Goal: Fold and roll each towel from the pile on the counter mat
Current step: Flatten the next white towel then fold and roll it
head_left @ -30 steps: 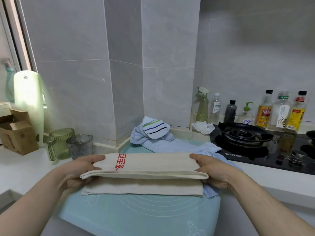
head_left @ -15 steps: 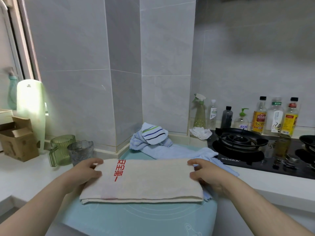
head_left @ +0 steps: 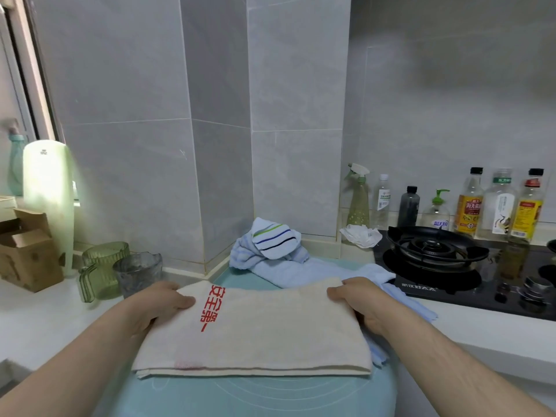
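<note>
A cream towel with red printed characters lies folded flat on the teal counter mat. My left hand grips its far left corner, thumb on top. My right hand holds the far right corner the same way. Behind it lies the pile: a light blue towel spread out and partly under the cream one, plus a bunched blue towel with a striped white towel on top, against the wall corner.
Two glass jugs stand left of the mat, with a cardboard box beyond. A black gas stove sits to the right, with several bottles and a crumpled tissue along the wall.
The lifted upper half of the cream towel has been laid down over the lower half. Both hands still hold the far corners, now resting flat on the mat.
</note>
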{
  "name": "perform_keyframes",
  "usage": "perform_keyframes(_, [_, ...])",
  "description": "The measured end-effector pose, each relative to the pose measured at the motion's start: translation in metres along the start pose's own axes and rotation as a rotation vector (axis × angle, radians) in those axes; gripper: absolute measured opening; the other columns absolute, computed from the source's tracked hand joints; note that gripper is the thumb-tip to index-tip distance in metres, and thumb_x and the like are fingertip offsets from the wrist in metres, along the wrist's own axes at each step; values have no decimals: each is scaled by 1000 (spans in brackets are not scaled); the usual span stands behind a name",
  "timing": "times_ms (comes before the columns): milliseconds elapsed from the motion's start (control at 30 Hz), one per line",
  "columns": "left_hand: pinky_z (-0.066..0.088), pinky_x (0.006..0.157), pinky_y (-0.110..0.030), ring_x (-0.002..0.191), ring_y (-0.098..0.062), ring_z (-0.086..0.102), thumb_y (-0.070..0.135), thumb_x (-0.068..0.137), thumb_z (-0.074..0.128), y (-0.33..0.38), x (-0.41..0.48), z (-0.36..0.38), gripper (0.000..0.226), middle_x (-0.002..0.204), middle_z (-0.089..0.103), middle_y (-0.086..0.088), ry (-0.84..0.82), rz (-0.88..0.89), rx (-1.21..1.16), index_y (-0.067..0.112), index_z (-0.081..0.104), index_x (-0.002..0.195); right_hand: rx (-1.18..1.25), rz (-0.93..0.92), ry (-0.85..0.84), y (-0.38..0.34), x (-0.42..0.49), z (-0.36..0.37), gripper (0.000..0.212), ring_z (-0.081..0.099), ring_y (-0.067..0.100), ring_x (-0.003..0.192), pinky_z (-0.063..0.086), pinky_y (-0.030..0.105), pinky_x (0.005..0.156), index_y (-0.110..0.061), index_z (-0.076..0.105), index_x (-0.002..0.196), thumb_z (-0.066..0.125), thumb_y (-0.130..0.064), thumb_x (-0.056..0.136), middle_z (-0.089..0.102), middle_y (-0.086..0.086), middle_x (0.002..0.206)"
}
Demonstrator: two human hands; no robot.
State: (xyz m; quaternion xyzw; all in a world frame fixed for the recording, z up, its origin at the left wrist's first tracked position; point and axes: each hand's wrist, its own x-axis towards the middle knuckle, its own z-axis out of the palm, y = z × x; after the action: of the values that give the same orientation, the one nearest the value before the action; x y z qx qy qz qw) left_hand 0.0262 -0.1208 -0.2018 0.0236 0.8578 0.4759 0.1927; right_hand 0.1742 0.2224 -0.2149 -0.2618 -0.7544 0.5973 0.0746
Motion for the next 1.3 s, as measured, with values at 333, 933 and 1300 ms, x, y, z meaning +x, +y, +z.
perform_keyframes(333, [58, 68, -53, 81, -42, 71, 7, 92, 62, -10, -10, 4, 25, 94, 72, -25, 92, 160, -402, 1, 54, 115, 84, -222, 107, 18, -6, -3, 17, 67, 28, 92, 55, 41, 83, -20, 57, 111, 57, -20, 94, 68, 11, 106])
perform_keyframes(933, [59, 80, -39, 92, -32, 70, -8, 93, 49, -18, -90, -11, 33, 110, 70, -14, 41, 262, -345, 7, 63, 120, 410, -156, -357, 7, -77, -32, 53, 65, 26, 90, 55, 25, 60, -13, 52, 130, 45, 19, 87, 62, 18, 123])
perform_keyframes(1300, [33, 108, -25, 128, -15, 43, 12, 77, 79, -57, -113, 6, 78, 153, 36, 0, -14, 259, 275, 15, 41, 146, 316, -96, -344, 49, -99, -39, 75, 62, 30, 112, 50, 37, 89, -18, 41, 145, 54, 19, 81, 60, 4, 128])
